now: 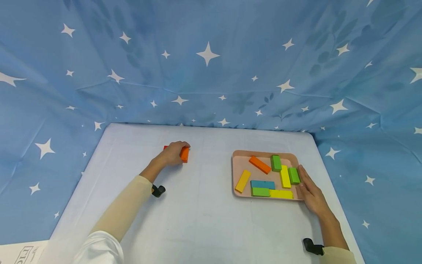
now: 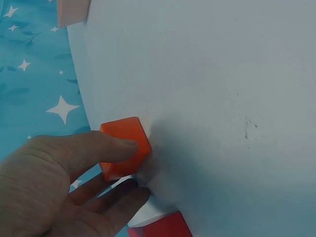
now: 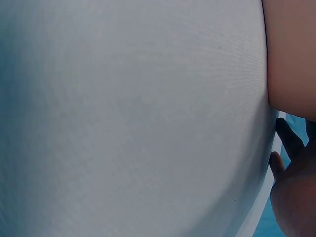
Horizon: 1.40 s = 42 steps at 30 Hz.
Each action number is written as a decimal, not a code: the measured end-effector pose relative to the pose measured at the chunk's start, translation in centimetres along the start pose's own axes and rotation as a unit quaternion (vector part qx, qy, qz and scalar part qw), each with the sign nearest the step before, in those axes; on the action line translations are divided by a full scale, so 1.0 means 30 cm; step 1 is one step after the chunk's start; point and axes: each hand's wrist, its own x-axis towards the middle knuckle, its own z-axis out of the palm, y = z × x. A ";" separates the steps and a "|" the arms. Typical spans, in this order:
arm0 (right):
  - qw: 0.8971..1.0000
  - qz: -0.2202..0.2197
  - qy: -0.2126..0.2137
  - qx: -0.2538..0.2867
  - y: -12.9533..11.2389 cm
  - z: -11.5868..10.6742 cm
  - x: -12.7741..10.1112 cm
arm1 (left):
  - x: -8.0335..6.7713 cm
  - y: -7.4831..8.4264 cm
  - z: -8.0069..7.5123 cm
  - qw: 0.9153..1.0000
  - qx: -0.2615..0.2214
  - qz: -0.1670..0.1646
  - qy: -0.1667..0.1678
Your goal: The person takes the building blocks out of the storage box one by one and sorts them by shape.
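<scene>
On the left part of the white table, my left hand [image 1: 172, 154] pinches an orange block [image 1: 185, 156] between thumb and fingers. The left wrist view shows the thumb across this orange block [image 2: 123, 129], with a red block [image 2: 167, 227] lying close by, below the fingers. From the head view only a corner of that red block shows behind the hand. My right hand [image 1: 311, 194], its fingers extended, rests against the right side of a pink tray [image 1: 243, 163]. In the right wrist view, that hand [image 3: 296, 195] is partly cut off beside the tray wall [image 3: 294, 59].
Inside the tray lie an orange block [image 1: 259, 165], a blue block [image 1: 262, 184], and several yellow and green blocks. A blue star-patterned cloth [image 1: 207, 84] rises behind the table [image 1: 204, 220]. A printed white sheet [image 1: 23, 253] shows at the lower left.
</scene>
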 end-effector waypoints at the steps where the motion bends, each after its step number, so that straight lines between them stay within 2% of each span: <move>1: 1.000 0.000 -0.001 0.000 -0.001 0.001 0.000 | -0.001 0.000 0.000 1.000 0.000 0.000 -0.001; 16: 1.000 0.001 -0.006 -0.002 -0.004 -0.004 0.005 | -0.001 0.002 -0.003 1.000 0.014 0.006 -0.013; 22: 1.000 0.000 -0.004 0.000 -0.001 -0.004 0.007 | 0.011 0.040 -0.006 0.999 0.031 0.017 -0.021; 25: 1.000 -0.005 -0.002 0.001 0.002 -0.002 0.006 | 0.028 0.084 -0.003 0.999 0.042 0.031 -0.013; 31: 1.000 -0.003 0.001 0.005 0.003 0.003 0.006 | 0.066 0.199 0.010 0.996 0.044 0.079 -0.007; 36: 1.000 -0.007 0.003 -0.002 0.002 0.005 0.004 | 0.101 0.304 0.037 0.990 0.049 0.130 -0.019; 40: 1.000 -0.005 0.004 -0.004 0.003 0.004 0.002 | 0.132 0.397 0.076 0.981 0.043 0.185 -0.043; 42: 1.000 -0.004 0.004 -0.004 0.002 0.002 0.003 | 0.140 0.451 0.103 0.977 0.040 0.200 -0.059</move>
